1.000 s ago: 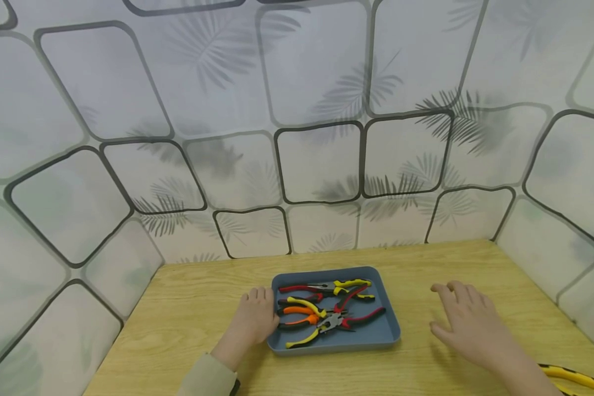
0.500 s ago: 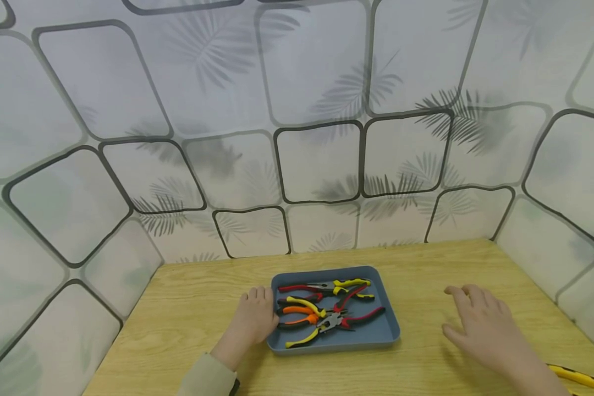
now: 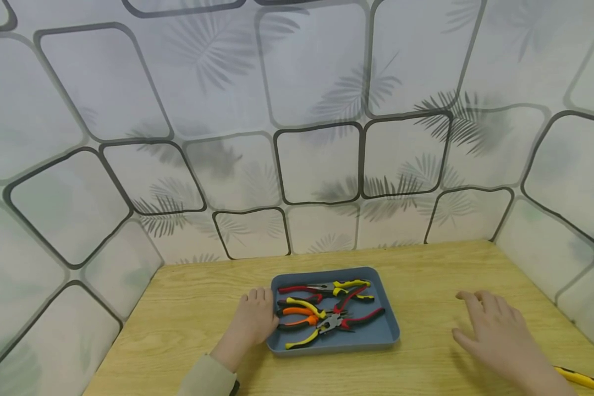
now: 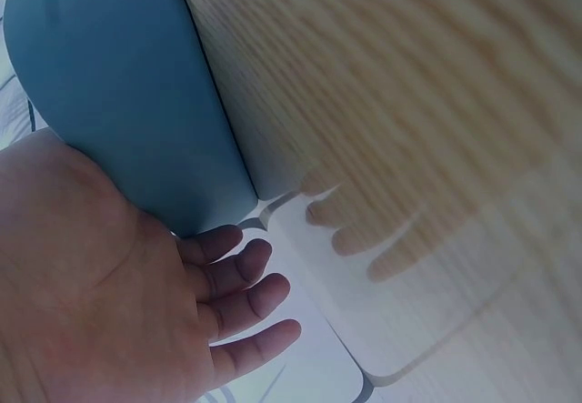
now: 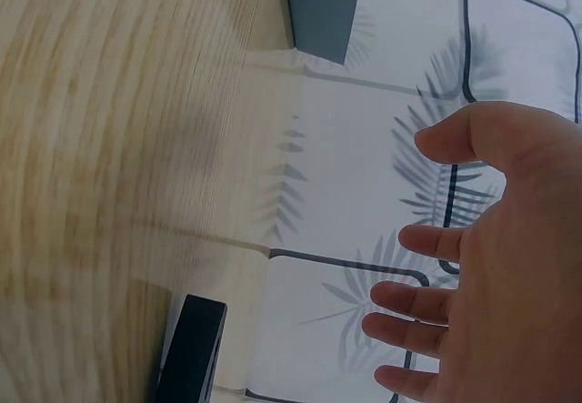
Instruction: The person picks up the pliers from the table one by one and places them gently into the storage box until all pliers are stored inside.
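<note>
My left hand (image 3: 254,316) rests against the left side of a blue-grey tray (image 3: 375,333), its palm touching the wall. In the left wrist view its four fingers stretch past the tray wall (image 4: 150,85), relaxed; the thumb is hidden there. Inside the tray lie several pliers, overlapping. Orange-and-black handles (image 3: 304,311) lie at the left, red-and-black handles (image 3: 366,317) at the right, and yellow handles among them. A grey plier head (image 3: 333,320) shows near the front. To the tray's right, my right hand (image 3: 500,336) hovers above the table, fingers spread and holding nothing.
A yellow-and-black bar-like thing (image 3: 586,380) lies at the table's right front, partly hidden by my right forearm. In the right wrist view a dark block-shaped thing (image 5: 193,348) stands at the lower edge. Patterned fabric walls (image 3: 322,165) enclose the wooden table (image 3: 198,313).
My right hand has moved to the right and slightly nearer, away from the tray, covering more of the yellow-and-black thing. The left hand, tray and pliers have stayed in place.
</note>
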